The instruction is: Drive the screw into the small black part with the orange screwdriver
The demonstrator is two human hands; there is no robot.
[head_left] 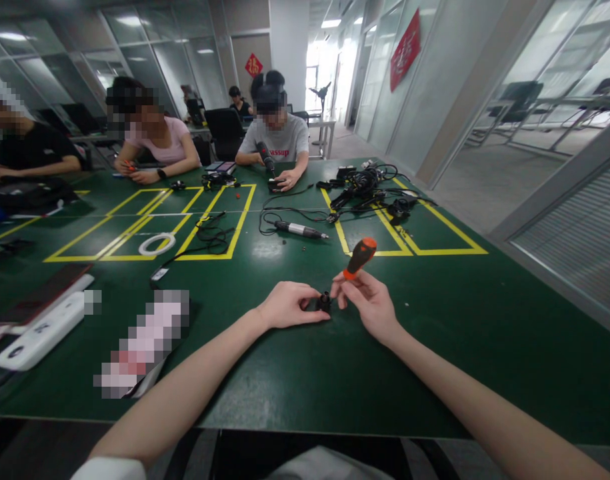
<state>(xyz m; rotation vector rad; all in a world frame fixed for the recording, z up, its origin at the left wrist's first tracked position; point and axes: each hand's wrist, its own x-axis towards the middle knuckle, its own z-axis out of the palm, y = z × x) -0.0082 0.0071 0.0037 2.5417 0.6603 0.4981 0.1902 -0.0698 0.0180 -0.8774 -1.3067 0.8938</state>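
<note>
My left hand (287, 305) is closed around a small black part (323, 302) that rests on the green table (435, 320). My right hand (367, 301) grips a screwdriver with an orange and black handle (360, 257). The handle points up and away from me, and the tip meets the black part between my two hands. The shaft is hidden by my fingers.
A grey pen-shaped tool (299, 230) with a cable lies beyond my hands. Tangled black cables (369, 187) sit at the back right, a white ring (157, 244) and white devices (45, 330) on the left. Three people sit at the far side.
</note>
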